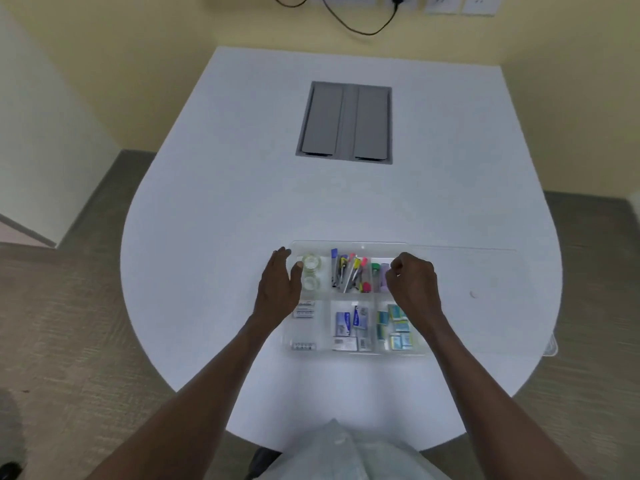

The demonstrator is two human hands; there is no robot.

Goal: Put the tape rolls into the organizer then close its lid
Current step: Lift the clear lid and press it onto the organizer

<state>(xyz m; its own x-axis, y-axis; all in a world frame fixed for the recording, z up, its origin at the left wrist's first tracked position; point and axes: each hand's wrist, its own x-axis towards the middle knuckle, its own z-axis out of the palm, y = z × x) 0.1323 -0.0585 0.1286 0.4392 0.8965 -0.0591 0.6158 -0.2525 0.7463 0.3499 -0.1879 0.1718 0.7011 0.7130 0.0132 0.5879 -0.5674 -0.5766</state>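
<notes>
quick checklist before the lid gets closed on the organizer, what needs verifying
1. Tape rolls inside the organizer: ok, two clear rolls lie in the far left compartment.
2. No tape left out on the table: ok, none seen; one small pale spot at right cannot be identified.
3. Lid within reach: ok, it lies open flat to the right.
4. Right hand free: cannot tell, the fingers are curled over the far right compartment.
5. Left hand out of the lid's path: not ok, it rests at the left wall by the tape.
6. Pens below the rim: cannot tell.
</notes>
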